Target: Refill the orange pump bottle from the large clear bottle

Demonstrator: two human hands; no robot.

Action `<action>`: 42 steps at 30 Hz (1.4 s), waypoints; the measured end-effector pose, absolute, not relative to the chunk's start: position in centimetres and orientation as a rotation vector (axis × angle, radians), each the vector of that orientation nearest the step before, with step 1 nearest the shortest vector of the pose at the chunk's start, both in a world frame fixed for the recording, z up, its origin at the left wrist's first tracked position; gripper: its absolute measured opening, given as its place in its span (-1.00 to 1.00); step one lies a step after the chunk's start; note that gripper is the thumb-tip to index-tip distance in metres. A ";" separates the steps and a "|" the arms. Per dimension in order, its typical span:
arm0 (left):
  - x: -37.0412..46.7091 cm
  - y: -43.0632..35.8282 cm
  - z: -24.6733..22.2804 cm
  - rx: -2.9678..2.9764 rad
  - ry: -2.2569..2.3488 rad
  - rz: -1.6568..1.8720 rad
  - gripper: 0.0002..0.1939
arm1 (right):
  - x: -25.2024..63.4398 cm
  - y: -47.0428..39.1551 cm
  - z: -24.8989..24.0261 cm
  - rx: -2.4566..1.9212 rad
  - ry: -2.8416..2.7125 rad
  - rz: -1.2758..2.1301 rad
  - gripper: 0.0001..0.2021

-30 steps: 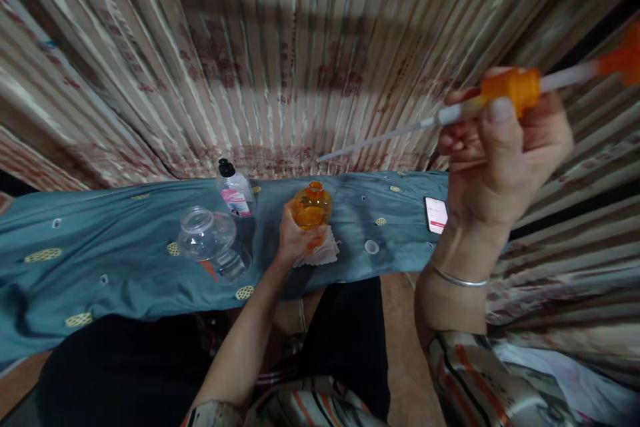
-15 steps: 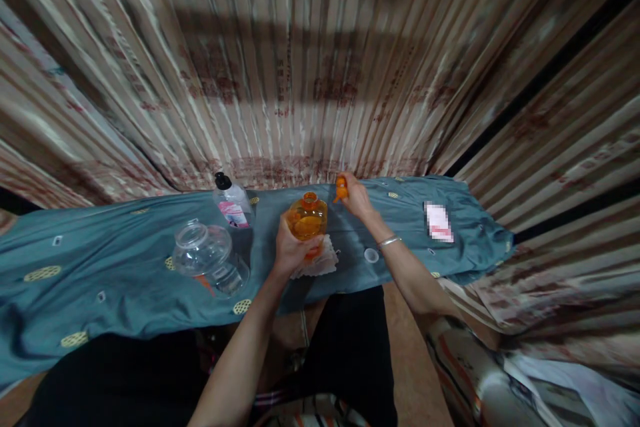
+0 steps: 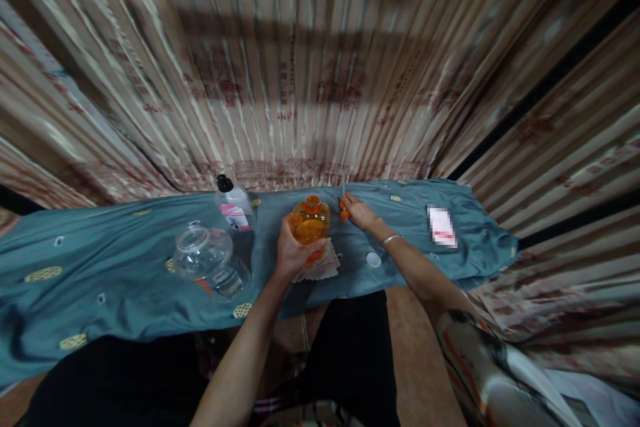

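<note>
An open-necked orange bottle stands near the middle of the cloth-covered table, partly full of liquid. Around its left side and lower front wraps my left hand. To the right of the bottle, my right hand is closed on an orange pump top, whose thin pale tube points up toward the curtain. Under and in front of the bottle lies a pale scalloped cloth. A small white round lid rests on the table below my right hand.
A clear bottle with a black cap and pink label stands at the back left, with a large clear jar nearer. A pink and white packet lies at the right on the blue-green tablecloth. A curtain hangs behind.
My right hand has moved down toward the tabletop with the orange pump top, and the tube now shows pointing upward. My left hand keeps its hold on the bottle.
</note>
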State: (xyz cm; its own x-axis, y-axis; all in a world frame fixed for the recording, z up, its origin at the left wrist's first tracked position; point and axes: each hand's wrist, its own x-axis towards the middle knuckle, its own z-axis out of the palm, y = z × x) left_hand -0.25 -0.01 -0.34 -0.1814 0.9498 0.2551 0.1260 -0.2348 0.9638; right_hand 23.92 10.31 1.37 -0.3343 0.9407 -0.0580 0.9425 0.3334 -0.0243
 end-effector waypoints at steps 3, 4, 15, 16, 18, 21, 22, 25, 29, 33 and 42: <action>-0.2 0.1 -0.5 1.375 1.298 1.496 -0.57 | 24.6 9.8 1.4 1.783 2.518 -0.069 -0.30; -0.2 0.1 -0.6 1.379 1.295 1.497 -0.57 | 24.8 9.7 1.4 1.780 2.512 -0.067 -0.28; -0.2 0.0 -0.3 1.407 1.300 1.499 -0.57 | 26.0 8.3 0.9 1.835 2.497 -0.091 -0.31; -0.2 -0.1 -0.2 1.406 1.302 1.498 -0.57 | 26.2 8.2 1.0 1.853 2.497 -0.096 -0.30; -0.2 -0.1 0.0 1.402 1.300 1.496 -0.57 | 26.3 7.7 1.2 1.890 2.499 -0.106 -0.28; -0.1 -0.3 0.4 1.397 1.286 1.498 -0.57 | 25.7 6.3 1.7 1.952 2.535 -0.143 -0.20; -0.1 -0.4 0.6 1.397 1.277 1.503 -0.57 | 25.2 5.5 1.8 1.974 2.576 -0.200 -0.17; -0.1 -0.6 1.0 1.405 1.229 1.521 -0.42 | 22.7 2.3 1.8 2.034 2.838 -0.866 -0.04; -0.3 -0.7 1.1 1.382 1.166 1.516 0.09 | 18.0 -1.9 1.6 1.872 2.983 -1.523 0.07; -0.5 -0.4 0.8 1.349 1.150 1.486 0.27 | 14.1 -3.1 1.2 2.151 2.971 -1.720 -0.02; -2.3 -4.3 0.2 1.395 1.261 1.455 0.32 | 12.3 -2.6 0.3 2.543 2.958 -1.417 -0.32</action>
State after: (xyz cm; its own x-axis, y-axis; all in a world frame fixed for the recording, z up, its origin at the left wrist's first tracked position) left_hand -2.25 -4.34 0.20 -0.1295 0.9592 0.2512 0.1127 -0.2374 0.9648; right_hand 12.31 -2.57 0.29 0.0429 0.9583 0.2827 0.3802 0.2460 -0.8916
